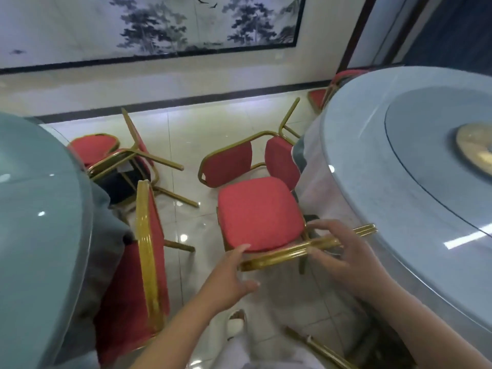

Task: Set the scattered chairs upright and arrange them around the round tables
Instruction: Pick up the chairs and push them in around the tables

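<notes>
While the red chair (261,214) stood seat-up just beside the right table (372,161), both grips were wide. Left grip (234,275) at seat edge, right grip (338,251) spread astride the gold frame (279,258), apparently to steer it. A toppled chair (226,166) lay beyond.

Left hand (234,272), right hand (343,251) at red chair (261,214)

Floor (202,225): glossy cream tile.
On floor, left: overturned red chair (127,161).
On floor, centre: tipped red chair (229,163).
Right table (354,161) top: glass turntable (415,134).
</notes>
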`<state>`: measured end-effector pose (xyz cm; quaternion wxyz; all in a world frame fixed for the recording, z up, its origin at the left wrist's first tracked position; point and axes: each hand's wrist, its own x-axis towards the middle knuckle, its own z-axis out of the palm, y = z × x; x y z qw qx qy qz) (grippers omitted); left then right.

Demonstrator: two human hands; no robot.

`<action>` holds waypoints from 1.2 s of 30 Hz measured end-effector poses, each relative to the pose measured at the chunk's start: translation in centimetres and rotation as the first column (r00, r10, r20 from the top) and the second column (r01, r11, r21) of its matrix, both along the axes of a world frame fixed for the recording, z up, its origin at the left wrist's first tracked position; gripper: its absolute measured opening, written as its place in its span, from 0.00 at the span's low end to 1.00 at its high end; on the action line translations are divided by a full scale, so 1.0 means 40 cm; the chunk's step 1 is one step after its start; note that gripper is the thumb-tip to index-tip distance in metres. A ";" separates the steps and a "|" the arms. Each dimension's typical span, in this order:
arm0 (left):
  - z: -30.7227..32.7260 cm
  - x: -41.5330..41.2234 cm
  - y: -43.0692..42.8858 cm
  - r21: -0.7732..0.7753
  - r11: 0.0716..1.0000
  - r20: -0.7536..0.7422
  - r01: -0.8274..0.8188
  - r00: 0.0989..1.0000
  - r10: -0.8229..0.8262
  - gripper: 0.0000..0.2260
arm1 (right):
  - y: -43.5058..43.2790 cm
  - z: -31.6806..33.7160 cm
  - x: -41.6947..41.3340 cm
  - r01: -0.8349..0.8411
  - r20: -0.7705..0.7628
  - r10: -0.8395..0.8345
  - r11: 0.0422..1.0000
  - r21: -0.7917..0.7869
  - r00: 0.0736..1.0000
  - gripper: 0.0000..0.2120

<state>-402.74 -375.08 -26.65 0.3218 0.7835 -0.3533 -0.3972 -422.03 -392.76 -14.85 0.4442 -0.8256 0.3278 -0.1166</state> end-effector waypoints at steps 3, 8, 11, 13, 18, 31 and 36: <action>-0.011 0.027 -0.049 0.106 0.986 0.011 0.128 0.991 -0.130 0.40 | -0.104 -0.012 0.001 -0.268 -0.522 0.141 0.947 -0.176 0.841 0.35; -0.024 0.030 -0.119 0.185 0.941 0.044 0.284 0.954 -0.296 0.29 | -0.214 -0.082 0.010 -0.312 -0.717 0.088 0.932 -0.187 0.691 0.24; -0.034 0.024 -0.146 0.217 0.924 0.118 0.315 0.931 -0.345 0.25 | -0.238 -0.116 0.014 -0.369 -0.732 0.112 0.908 -0.201 0.672 0.11; -0.046 0.024 -0.154 0.242 0.902 0.164 0.358 0.901 -0.402 0.23 | -0.242 -0.146 -0.002 -0.357 -0.694 0.073 0.893 -0.275 0.716 0.09; -0.067 0.048 -0.165 0.268 0.846 0.167 0.461 0.843 -0.512 0.29 | -0.223 -0.158 -0.026 -0.342 -0.710 0.035 0.892 -0.295 0.703 0.11; -0.028 0.030 -0.348 0.179 0.817 0.163 0.549 0.802 -0.575 0.22 | -0.111 -0.125 -0.208 0.001 -0.789 -0.218 0.964 -0.266 0.574 0.14; -0.008 -0.030 -0.445 0.210 0.779 0.295 0.591 0.721 -0.626 0.27 | -0.160 -0.074 -0.264 0.173 -0.785 -0.226 0.973 -0.153 0.576 0.07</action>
